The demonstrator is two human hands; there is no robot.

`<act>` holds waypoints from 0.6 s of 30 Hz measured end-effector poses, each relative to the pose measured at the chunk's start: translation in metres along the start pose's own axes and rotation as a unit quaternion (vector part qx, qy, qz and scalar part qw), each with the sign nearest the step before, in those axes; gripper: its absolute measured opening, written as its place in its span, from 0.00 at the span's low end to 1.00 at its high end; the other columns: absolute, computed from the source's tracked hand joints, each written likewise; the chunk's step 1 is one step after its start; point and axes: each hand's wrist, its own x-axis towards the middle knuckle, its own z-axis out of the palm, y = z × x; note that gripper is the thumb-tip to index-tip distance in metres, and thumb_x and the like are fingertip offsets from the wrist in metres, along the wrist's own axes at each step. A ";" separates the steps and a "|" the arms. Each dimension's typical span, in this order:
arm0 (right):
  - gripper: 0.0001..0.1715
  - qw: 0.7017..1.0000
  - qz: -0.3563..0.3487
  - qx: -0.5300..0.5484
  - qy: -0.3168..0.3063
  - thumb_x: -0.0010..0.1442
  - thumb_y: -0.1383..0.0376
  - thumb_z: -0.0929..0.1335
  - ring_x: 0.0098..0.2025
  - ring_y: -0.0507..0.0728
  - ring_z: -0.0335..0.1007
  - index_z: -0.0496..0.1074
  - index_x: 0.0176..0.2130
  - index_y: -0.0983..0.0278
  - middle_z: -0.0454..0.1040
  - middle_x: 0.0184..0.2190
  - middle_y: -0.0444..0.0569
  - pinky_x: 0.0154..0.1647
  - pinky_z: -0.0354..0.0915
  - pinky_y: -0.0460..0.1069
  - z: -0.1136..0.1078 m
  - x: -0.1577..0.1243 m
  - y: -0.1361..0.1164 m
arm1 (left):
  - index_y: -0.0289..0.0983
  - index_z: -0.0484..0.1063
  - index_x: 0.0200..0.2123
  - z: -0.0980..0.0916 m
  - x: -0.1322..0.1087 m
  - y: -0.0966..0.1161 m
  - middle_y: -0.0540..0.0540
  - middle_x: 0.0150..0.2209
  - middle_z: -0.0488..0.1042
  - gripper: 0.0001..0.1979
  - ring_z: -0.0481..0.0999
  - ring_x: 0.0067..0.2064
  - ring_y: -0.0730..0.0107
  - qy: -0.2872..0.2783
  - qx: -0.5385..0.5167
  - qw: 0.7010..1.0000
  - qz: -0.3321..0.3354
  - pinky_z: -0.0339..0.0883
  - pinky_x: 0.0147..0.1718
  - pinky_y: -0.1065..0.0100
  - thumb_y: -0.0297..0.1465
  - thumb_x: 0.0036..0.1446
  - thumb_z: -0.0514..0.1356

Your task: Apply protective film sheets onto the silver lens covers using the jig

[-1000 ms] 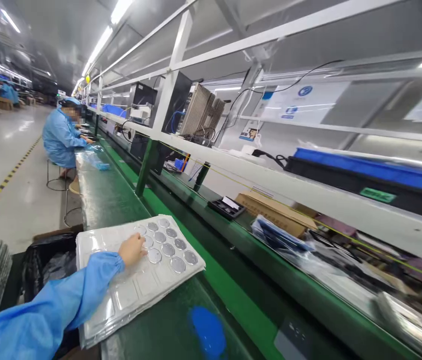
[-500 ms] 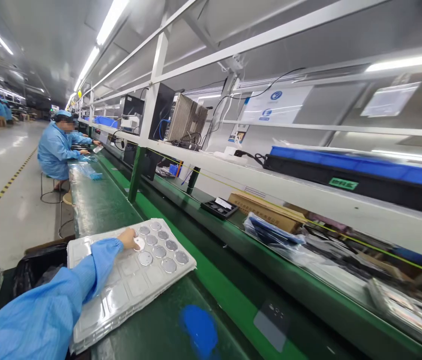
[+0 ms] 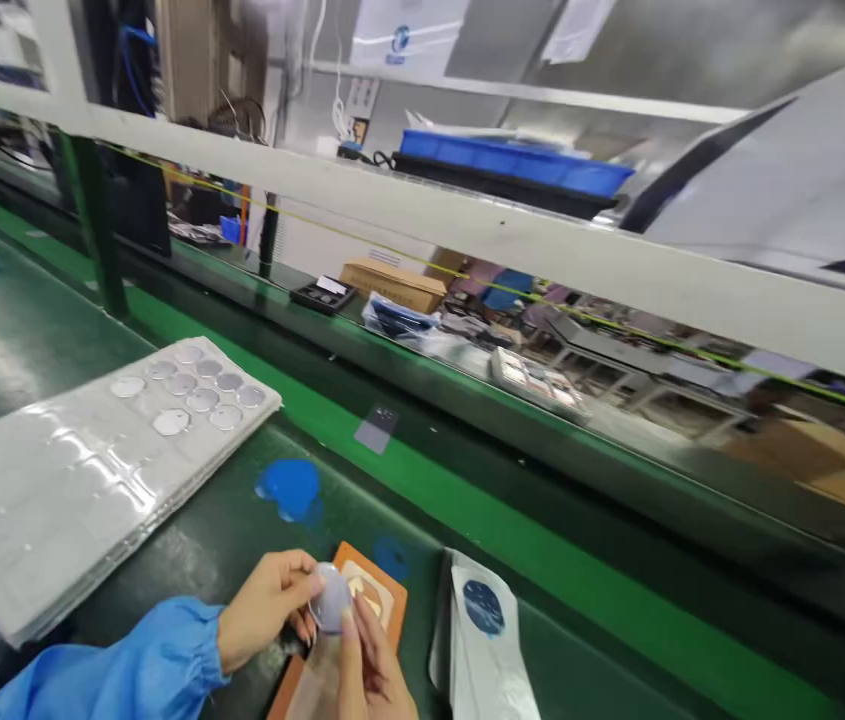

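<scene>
Head camera: Across a green tabletop [image 3: 587, 640], a stack of pale plastic blister trays [image 3: 39, 480] lies at left, well apart from white sheets [image 3: 486, 665] bearing a dark-blue oval at right. Between them, an orange-edged holder [image 3: 399, 612] with a cream inset sits partly hidden behind a left hand [image 3: 264, 612] and a right hand [image 3: 378, 670]. Both grips pinch one silvery-grey disc [image 3: 330, 600] in front of the holder, left thumb at its upper-left edge, right thumb at its lower right. Similar discs [image 3: 225, 417] occupy pockets at the trays' far end. Light, even pressure on the rim alone would likely keep the disc steady and its face unmarked.
</scene>
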 end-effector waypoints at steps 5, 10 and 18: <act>0.14 0.968 -0.206 -0.099 0.107 0.65 0.67 0.66 0.40 0.57 0.79 0.76 0.49 0.63 0.80 0.41 0.49 0.41 0.73 0.45 -0.021 0.030 0.007 | 0.35 0.74 0.35 0.010 0.030 0.005 0.45 0.33 0.79 0.15 0.77 0.34 0.67 0.000 0.103 0.992 0.077 0.72 0.34 0.68 0.42 0.59 0.58; 0.23 0.863 -0.428 -0.267 -0.012 0.66 0.75 0.58 0.48 0.58 0.76 0.68 0.58 0.68 0.77 0.48 0.52 0.47 0.72 0.47 -0.023 0.046 0.034 | 0.38 0.73 0.46 -0.006 0.049 0.012 0.43 0.47 0.77 0.13 0.74 0.51 0.63 0.004 0.296 0.928 0.225 0.67 0.54 0.61 0.30 0.64 0.51; 0.21 0.853 -0.392 -0.338 -0.061 0.69 0.68 0.57 0.53 0.62 0.72 0.71 0.53 0.72 0.75 0.51 0.57 0.47 0.74 0.51 -0.014 0.028 0.048 | 0.38 0.68 0.57 0.003 0.043 -0.006 0.40 0.59 0.69 0.19 0.59 0.65 0.57 -0.092 0.458 0.846 0.258 0.60 0.62 0.55 0.28 0.63 0.53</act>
